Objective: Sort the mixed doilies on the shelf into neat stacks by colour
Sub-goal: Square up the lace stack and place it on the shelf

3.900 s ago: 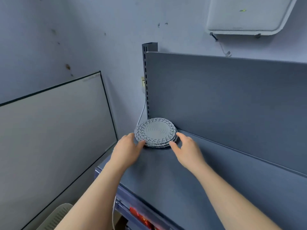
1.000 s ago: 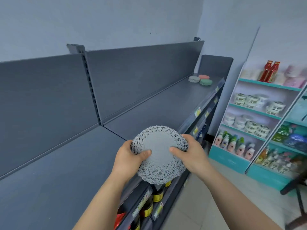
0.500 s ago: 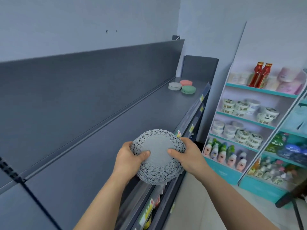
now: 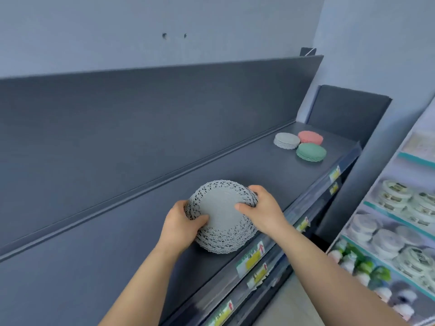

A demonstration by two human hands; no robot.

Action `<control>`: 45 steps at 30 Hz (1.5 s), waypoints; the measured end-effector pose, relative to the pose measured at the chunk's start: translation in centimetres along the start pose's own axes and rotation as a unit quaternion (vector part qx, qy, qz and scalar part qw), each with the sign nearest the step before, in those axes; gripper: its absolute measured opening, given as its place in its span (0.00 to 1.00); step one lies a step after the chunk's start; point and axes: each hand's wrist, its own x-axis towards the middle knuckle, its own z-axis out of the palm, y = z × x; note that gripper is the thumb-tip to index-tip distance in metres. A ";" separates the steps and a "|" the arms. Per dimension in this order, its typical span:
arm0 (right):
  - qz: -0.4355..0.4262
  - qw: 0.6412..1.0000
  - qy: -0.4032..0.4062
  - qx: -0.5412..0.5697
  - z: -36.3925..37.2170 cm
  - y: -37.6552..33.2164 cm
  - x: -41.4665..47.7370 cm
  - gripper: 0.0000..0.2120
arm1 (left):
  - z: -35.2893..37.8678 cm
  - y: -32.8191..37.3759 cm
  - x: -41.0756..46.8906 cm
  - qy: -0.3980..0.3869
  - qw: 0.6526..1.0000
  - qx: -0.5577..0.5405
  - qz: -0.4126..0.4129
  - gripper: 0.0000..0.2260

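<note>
Both hands hold a thick stack of grey lace doilies (image 4: 220, 212) just above the dark shelf (image 4: 117, 243), near its front edge. My left hand (image 4: 180, 225) grips the stack's left rim with the thumb on top. My right hand (image 4: 263, 211) grips the right rim the same way. At the shelf's far right end lie three separate stacks: a grey stack (image 4: 286, 140), a pink stack (image 4: 310, 137) and a green stack (image 4: 311, 152), close together.
The shelf has a tall dark back panel (image 4: 141, 118) and a front rail with price labels (image 4: 253, 257). To the right stands a white and teal rack (image 4: 400, 220) full of tubs and bottles. Floor shows between the two units.
I have carried the grey stack rightward along the shelf. It was out past the front edge and now hangs over the shelf surface, and the three sorted stacks look closer.
</note>
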 end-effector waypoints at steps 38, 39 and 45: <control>-0.157 0.913 -0.341 0.156 -0.6 -1.3 11.4 0.20 | 2.1 2.2 0.4 0.161 0.972 -0.167 0.029 0.19; -0.159 0.914 -0.341 0.150 -0.5 -1.1 11.4 0.22 | 2.4 1.9 0.3 0.159 0.973 -0.165 0.020 0.19; -0.150 0.899 -0.349 0.217 0.8 -1.3 11.2 0.15 | 3.2 2.8 0.8 0.254 0.953 -0.161 0.027 0.12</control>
